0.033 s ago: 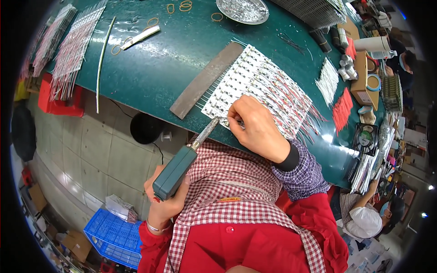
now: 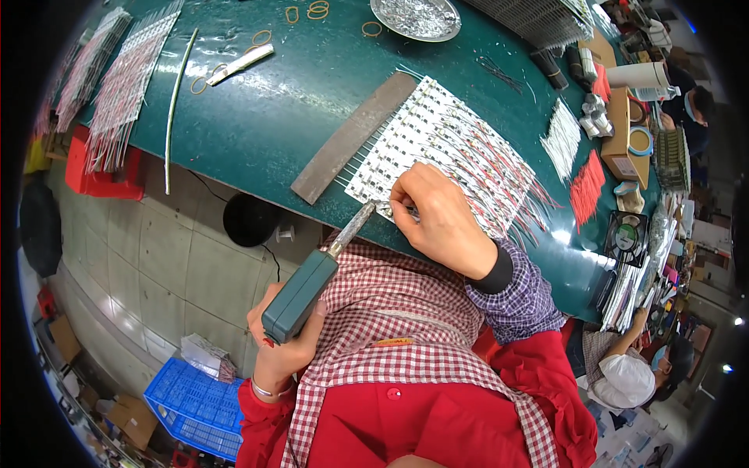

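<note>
My left hand [image 2: 287, 352] is wrapped round the dark green handle of a soldering gun [image 2: 300, 295]. The metal tip of the gun points up and right, reaching the near corner of a white panel of small circuit boards [image 2: 399, 144]. Thumb and forefinger of my right hand [image 2: 446, 222] are pinched together just right of that tip, over the panel; what they hold is hidden. Red and white wires [image 2: 488, 168] lie in rows across the panel's right side. Along its left side runs a flat brown bar [image 2: 355, 139], with thin pins between.
On the green table [image 2: 242, 125] lie a white strip [image 2: 240, 65], rubber bands [image 2: 317, 10] and wired panels [image 2: 133, 86]. A metal dish [image 2: 417, 17] stands at the back. Wire bundles [image 2: 587, 187] and a cardboard box [image 2: 624, 140] are right. A blue crate [image 2: 195, 405] sits on the floor.
</note>
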The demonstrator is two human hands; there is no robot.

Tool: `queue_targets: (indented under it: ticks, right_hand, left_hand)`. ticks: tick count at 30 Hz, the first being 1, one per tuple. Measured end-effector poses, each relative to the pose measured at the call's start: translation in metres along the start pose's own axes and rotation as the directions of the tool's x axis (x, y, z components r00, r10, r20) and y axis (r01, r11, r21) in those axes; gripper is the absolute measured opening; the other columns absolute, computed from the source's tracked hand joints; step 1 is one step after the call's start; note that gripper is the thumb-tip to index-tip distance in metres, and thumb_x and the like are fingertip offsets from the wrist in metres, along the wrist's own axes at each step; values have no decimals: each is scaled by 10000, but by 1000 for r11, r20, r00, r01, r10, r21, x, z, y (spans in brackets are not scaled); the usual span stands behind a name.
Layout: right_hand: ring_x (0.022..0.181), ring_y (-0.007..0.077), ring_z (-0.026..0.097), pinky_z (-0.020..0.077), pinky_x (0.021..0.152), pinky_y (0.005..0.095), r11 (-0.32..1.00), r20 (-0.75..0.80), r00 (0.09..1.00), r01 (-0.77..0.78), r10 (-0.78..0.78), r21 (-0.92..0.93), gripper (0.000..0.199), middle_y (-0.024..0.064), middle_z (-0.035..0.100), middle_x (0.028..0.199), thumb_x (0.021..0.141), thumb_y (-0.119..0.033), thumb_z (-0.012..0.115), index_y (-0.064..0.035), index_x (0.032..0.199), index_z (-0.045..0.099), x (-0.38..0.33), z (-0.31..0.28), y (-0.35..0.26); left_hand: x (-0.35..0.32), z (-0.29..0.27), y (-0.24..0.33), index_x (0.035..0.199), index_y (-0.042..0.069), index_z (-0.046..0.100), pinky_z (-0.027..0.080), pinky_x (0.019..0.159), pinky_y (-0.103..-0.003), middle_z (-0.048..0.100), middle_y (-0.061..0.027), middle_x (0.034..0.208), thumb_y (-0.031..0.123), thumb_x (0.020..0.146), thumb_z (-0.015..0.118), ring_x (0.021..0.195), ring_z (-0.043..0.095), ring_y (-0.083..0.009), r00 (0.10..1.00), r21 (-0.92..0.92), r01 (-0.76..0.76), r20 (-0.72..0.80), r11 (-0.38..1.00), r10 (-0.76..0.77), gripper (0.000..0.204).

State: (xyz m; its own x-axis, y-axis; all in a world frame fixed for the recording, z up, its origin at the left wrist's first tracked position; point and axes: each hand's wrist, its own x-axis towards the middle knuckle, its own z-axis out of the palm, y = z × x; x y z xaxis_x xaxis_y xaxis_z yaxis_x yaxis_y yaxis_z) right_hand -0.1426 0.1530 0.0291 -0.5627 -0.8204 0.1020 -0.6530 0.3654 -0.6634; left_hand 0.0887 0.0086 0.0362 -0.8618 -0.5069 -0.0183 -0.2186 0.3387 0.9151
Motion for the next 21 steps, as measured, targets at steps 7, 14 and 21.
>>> queue_targets:
  ticks: [7, 14, 21]
  right_hand:
    - [744, 294, 578, 467, 654, 389, 1000, -24, 999, 22, -22, -11, 89, 135, 557, 787, 792, 19, 652, 3, 832, 574, 1, 2, 0]
    - [793, 333, 566, 467, 697, 421, 999, -71, 997, 0, -3, -38, 81, 150, 559, 794, 785, 17, 637, -9, 827, 573, -5, -2, 6]
    - [874, 334, 559, 481, 773, 408, 987, -44, 998, 61, -55, 148, 79, 136, 552, 867, 866, -57, 638, -11, 914, 595, -12, -24, 8]
  left_hand:
    - [-17, 1, -19, 972, -43, 695, 509, 613, -315, 686, -135, 869, 9, 772, 753, 695, 652, -207, 996, -9, -16, -86, 1000, 15, 215]
    - [-12, 6, -12, 1031, -68, 683, 536, 743, -323, 713, -136, 965, 1, 809, 735, 810, 681, -222, 992, -133, 57, -109, 990, -72, 238]
    - [2, 32, -10, 1205, -94, 574, 409, 518, -248, 634, -118, 971, -35, 870, 650, 587, 503, -100, 962, -323, 48, -240, 945, -131, 349]
